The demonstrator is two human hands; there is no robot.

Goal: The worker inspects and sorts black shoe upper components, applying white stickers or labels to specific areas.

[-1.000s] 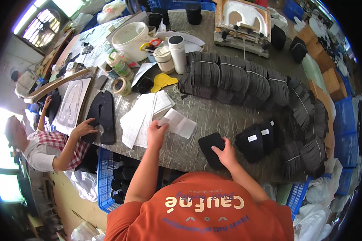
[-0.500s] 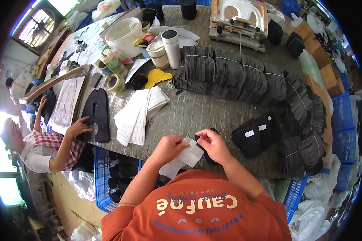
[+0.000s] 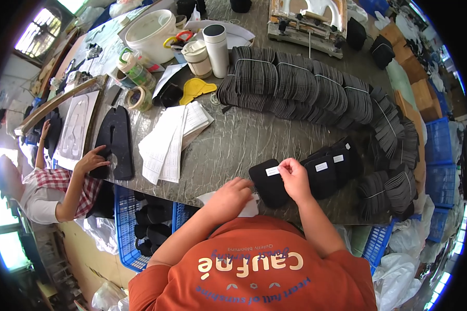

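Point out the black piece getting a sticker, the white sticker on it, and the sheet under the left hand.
black piece [image 3: 269, 187], head view, its lower middle.
white sticker [image 3: 272, 170], head view, its centre.
sticker sheet [image 3: 249, 208], head view, its right edge beside the left hand [image 3: 232, 196].

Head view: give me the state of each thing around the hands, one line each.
Right hand: pressing a white label onto the black piece.
Left hand: resting on the white sheet at the table edge.
Labelled black pieces: overlapped in a row.
Black bundles: tied, stacked in an arc.
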